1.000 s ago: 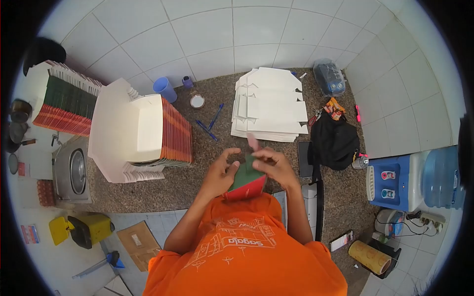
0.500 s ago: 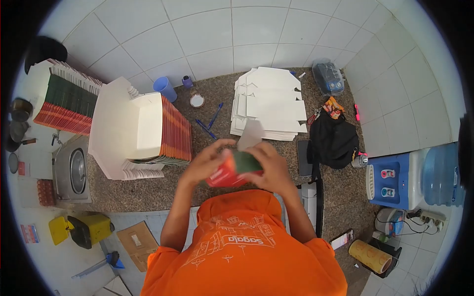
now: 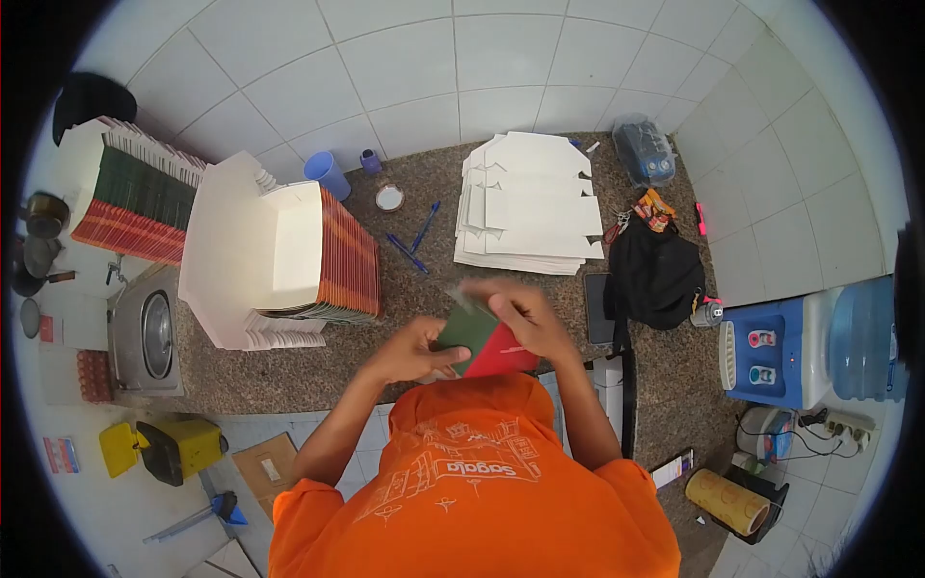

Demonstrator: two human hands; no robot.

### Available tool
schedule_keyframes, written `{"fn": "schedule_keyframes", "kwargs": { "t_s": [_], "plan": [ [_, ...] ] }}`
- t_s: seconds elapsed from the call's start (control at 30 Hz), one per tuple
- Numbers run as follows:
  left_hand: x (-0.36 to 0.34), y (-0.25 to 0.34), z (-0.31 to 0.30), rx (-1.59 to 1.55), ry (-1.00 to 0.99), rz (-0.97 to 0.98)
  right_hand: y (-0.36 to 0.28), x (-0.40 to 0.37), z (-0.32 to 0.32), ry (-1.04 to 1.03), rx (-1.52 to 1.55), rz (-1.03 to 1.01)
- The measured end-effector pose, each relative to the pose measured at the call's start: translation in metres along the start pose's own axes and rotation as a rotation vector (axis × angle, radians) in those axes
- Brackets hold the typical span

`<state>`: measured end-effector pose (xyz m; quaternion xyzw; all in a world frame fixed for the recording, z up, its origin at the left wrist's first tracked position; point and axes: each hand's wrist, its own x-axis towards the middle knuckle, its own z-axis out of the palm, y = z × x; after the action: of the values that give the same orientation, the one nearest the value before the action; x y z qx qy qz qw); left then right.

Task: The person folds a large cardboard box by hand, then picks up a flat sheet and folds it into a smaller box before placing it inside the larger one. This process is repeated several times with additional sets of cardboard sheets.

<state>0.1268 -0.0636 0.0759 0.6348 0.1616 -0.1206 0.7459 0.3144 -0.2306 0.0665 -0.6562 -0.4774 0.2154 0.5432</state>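
A red and green printed cardboard box (image 3: 499, 354), partly folded, is held between both hands close to my orange shirt. My left hand (image 3: 421, 351) grips its green side, with the thumb lying on the panel. At the upper right, my right hand (image 3: 528, 318) is closed on the box and somewhat blurred, its fingers over the far edge. Beyond the hands lies a stack of flat white die-cut card sheets (image 3: 535, 207). To the left on the counter, a row of nested open boxes (image 3: 349, 252) shows white insides and red-orange sides.
More nested boxes (image 3: 135, 207) stand at the far left above the sink (image 3: 149, 332). Blue pens (image 3: 409, 252), a blue cup (image 3: 328, 175) and a small round lid (image 3: 389, 197) lie along the granite counter (image 3: 318, 378). A black bag (image 3: 657, 275) and a water dispenser (image 3: 776, 352) are on the right.
The box has turned in my hands, with more of the green panel facing left and the red panel right. Its pale raised flap no longer shows. My left hand has moved slightly lower.
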Motion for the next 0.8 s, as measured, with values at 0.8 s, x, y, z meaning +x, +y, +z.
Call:
{"fn": "schedule_keyframes", "kwargs": {
  "t_s": [0.8],
  "plan": [
    [0.026,0.007,0.016,-0.630,0.472,0.247,0.002,-0.035,0.061,0.367,-0.259,-0.405]
  ]
}}
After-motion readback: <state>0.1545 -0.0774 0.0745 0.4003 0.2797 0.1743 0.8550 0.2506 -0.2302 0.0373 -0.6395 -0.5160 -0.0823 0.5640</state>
